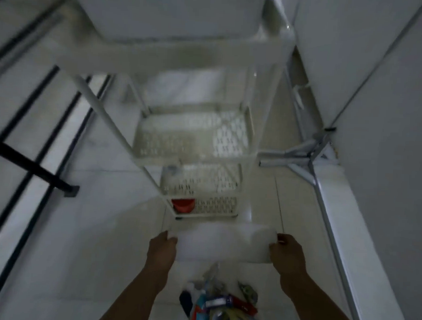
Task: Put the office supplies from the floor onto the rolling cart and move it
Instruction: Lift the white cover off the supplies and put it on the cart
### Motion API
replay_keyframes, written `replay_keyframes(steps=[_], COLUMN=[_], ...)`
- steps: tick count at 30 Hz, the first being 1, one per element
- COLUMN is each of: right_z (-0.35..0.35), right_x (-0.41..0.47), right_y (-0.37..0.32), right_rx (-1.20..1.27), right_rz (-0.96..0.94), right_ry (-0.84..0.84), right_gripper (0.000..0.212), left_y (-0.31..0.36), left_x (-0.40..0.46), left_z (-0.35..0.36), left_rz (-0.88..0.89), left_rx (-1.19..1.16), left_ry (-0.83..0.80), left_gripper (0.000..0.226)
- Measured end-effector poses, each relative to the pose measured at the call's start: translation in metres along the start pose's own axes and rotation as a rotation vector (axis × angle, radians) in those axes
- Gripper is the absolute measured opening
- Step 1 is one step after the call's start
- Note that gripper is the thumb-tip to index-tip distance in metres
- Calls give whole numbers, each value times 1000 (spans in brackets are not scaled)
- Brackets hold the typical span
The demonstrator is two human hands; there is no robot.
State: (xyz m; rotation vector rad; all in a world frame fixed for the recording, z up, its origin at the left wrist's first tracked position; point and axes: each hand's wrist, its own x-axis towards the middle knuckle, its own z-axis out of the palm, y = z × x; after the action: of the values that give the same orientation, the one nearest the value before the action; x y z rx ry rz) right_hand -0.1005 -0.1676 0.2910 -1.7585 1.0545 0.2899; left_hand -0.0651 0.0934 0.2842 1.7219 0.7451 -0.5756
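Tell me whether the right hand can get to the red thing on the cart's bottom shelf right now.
Probably not: the right hand and left hand both hold a white sheet, which lies between them and the red thing.

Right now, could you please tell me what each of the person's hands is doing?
Left hand: closed on the left end of the white stack of paper.
Right hand: closed on the right end of the same stack.

Pale tiled floor (85, 239), a grey metal stand (309, 154) against the right wall (390, 83), black bars (28, 161) at left
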Motion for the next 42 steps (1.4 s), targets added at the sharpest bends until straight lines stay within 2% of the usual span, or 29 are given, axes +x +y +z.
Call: replay_keyframes(steps=[4, 10, 14, 19, 23, 27, 31, 34, 42], right_z=[-33, -81, -105, -125, -135, -140, -136, -131, -108], right_x=[-49, -128, -180, -234, -259, -260, -251, -242, -205], right_y=[-74, -173, -228, -286, -322, -348, -373, -390, -411], right_rx=[-19, 9, 52, 112, 197, 224, 220, 210, 201], right_rz=[-63, -117, -131, -192, -269, -294, -319, -353, -342], right_ry=[37, 1, -70, -34, -30, -14, 25, 63, 47], right_gripper=[33, 36, 42, 42, 53, 43, 42, 40, 39], left_y=[50, 148, 205, 261, 296, 326, 355, 372, 391], left_x=[-52, -126, -177, -227, -253, -260, -247, -233, -196], left_z=[-31, -76, -105, -135, -151, -159, -164, -167, -167], left_rz=[42, 60, 107, 163, 237, 337, 358, 374, 374], left_rx=[40, 169, 65, -97, -167, -156, -170, -167, -151], left_ry=[61, 114, 124, 139, 100, 77, 103, 93, 78], left_gripper=[42, 47, 48, 48, 46, 38, 43, 38, 36])
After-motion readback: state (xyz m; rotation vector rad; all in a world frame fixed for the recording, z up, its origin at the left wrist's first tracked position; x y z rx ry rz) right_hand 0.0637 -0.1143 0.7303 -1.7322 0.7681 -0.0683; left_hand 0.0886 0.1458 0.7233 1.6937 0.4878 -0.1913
